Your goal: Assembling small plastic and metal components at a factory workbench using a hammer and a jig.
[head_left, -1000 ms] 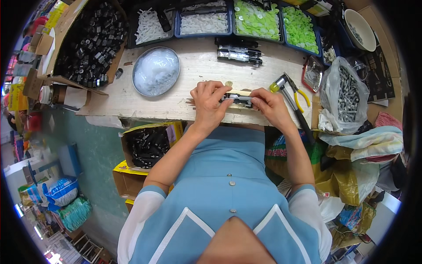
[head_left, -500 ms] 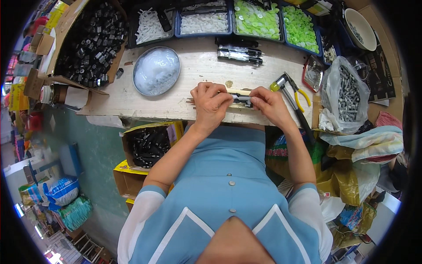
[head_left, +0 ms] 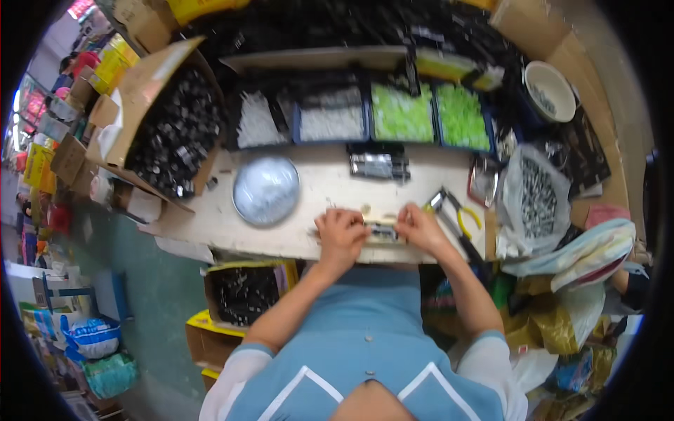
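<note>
At the near edge of the pale workbench [head_left: 316, 165], a slim black-and-silver part [head_left: 382, 230] lies between my two hands. My left hand [head_left: 342, 238] has its fingers closed at the part's left end. My right hand [head_left: 420, 228] pinches at its right end; blur and the fingertips hide the exact contact. Beneath the part shows a pale strip fixed to the bench. Several similar black-and-silver pieces [head_left: 379, 165] lie in a stack farther back. Left of my hands is a round metal dish [head_left: 236, 203] of whitish, glossy paste.
A hammer [head_left: 460, 235] and yellow-handled pliers [head_left: 469, 223] lie right of my hands. Blue trays hold white pieces [head_left: 331, 125] and green discs [head_left: 400, 116]. At left stands a carton of black parts [head_left: 175, 133]; at right, a plastic bag of metal pins [head_left: 537, 200].
The whole view has shifted, so the bench and hands appear lower and more of the far side shows. Both hands stay at the slim part.
</note>
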Demonstrator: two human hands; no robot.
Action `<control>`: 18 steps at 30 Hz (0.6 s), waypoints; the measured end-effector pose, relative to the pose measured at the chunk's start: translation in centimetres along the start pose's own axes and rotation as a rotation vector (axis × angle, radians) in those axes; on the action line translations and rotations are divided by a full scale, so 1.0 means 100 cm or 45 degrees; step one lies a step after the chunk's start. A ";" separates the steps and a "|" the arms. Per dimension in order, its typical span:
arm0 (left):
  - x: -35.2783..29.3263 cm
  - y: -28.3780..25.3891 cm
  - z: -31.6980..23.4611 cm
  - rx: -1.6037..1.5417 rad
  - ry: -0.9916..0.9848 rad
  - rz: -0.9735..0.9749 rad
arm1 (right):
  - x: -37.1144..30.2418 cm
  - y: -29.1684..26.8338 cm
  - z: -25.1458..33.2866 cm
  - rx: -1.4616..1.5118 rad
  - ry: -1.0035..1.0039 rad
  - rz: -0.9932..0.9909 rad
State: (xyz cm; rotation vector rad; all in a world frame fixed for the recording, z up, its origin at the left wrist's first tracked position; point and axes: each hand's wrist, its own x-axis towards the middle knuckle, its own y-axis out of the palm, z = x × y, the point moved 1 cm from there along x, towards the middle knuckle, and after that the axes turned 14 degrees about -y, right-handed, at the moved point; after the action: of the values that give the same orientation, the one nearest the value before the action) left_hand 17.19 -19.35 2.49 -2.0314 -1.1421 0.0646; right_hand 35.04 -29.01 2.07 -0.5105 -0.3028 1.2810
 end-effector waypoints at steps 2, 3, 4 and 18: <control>-0.001 -0.006 -0.006 -0.039 0.008 0.000 | -0.003 -0.008 0.028 -0.021 0.062 0.039; -0.002 -0.008 -0.008 -0.048 0.011 -0.007 | -0.003 -0.010 0.036 -0.108 0.058 0.113; -0.001 -0.008 -0.008 -0.054 0.010 -0.003 | 0.000 -0.015 0.041 -0.201 0.058 0.183; -0.002 -0.010 -0.007 -0.077 -0.019 0.008 | 0.214 -0.124 0.071 -0.947 -0.181 -0.811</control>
State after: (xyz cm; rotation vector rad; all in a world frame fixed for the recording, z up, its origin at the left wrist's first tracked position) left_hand 16.69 -19.64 3.54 -2.0907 -1.1598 0.0490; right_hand 47.66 -9.53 13.21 -0.8623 -0.9946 0.5489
